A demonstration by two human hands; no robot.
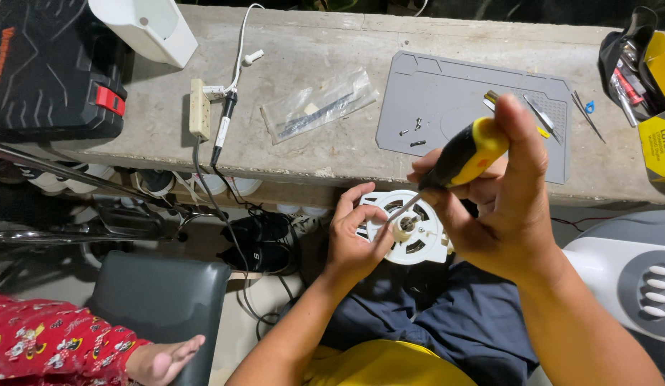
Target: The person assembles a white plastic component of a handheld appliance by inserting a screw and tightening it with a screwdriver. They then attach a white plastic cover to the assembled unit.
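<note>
Obscured: the right hand (pixel 500 207) covers the right edge of the white round plastic part (pixel 409 227), and the left hand (pixel 355 239) covers its left edge, so the full outline is not visible. The screwdriver tip (pixel 402 209) meets the part near its centre hub; whether it sits in a screw head is too small to make out. The contents of the clear plastic bag (pixel 319 105) on the bench are blurred by glare. A white fan housing (pixel 632 275) is cut off at the right frame edge, and a black tool case (pixel 50 68) at the upper left.

Part: a white disc with curved slots around a short raised hub, held over the person's lap, just below the front edge of the concrete bench (pixel 332 146), face turned up toward the camera.

Grip: the left hand closes around the disc's rim, thumb and fingers curled beside the hub. The right hand is wrapped firmly on the yellow-and-black screwdriver (pixel 467 154), thumb raised along the handle, shaft angled down and left.

On the bench: a grey work mat (pixel 454 107) carrying a few loose screws (pixel 412 132); a beige power strip (pixel 199 109) to its left.

Lower left: another person's foot (pixel 164 359) with a red patterned trouser leg, resting against a grey seat (pixel 157 300).
</note>
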